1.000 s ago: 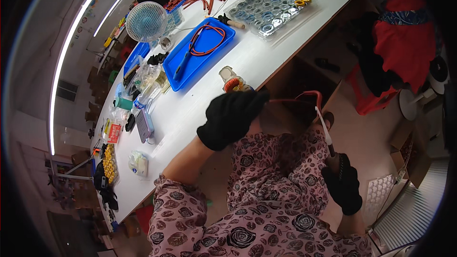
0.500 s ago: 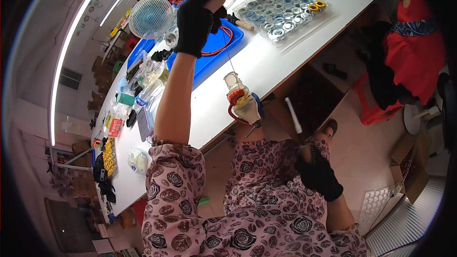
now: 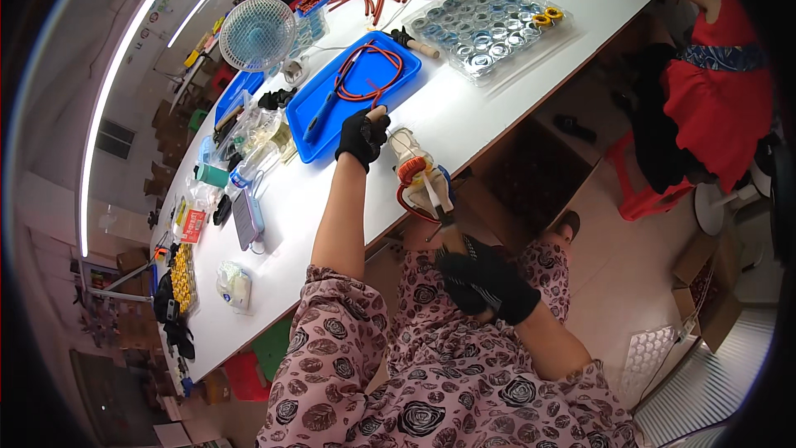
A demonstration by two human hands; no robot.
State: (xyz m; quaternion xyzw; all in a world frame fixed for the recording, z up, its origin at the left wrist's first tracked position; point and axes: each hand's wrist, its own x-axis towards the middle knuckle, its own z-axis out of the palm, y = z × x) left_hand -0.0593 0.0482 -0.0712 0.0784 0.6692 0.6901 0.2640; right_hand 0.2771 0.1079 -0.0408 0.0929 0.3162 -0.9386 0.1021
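Observation:
My left hand [image 3: 362, 139], in a black glove with bare fingertips, is closed beside the near edge of a blue tray [image 3: 300, 143]. What it pinches is too small to make out; a red wire [image 3: 379, 91] runs close to its fingertips. My right hand [image 3: 489, 282], also black-gloved, grips a stick-like tool [image 3: 434, 197] with a white shaft and a dark section. The tool's white end overlaps a ring-shaped coil [image 3: 410, 168] wound in orange-red wire. That coil rests on a white-wrapped holder [image 3: 405, 143] at the table edge, with a red loop hanging beside it.
Inside the tray lies a blue-handled tool [image 3: 322, 116]. A clear tray of rings [image 3: 477, 29], two small fans [image 3: 259, 33] and a power bank or phone [image 3: 248, 220] stand on the white table [image 3: 290, 257]. A person in red [image 3: 713, 108] is at the right.
My left hand has come down from high above the tray to near the coil. My right hand has moved left and up, bringing the tool to the coil.

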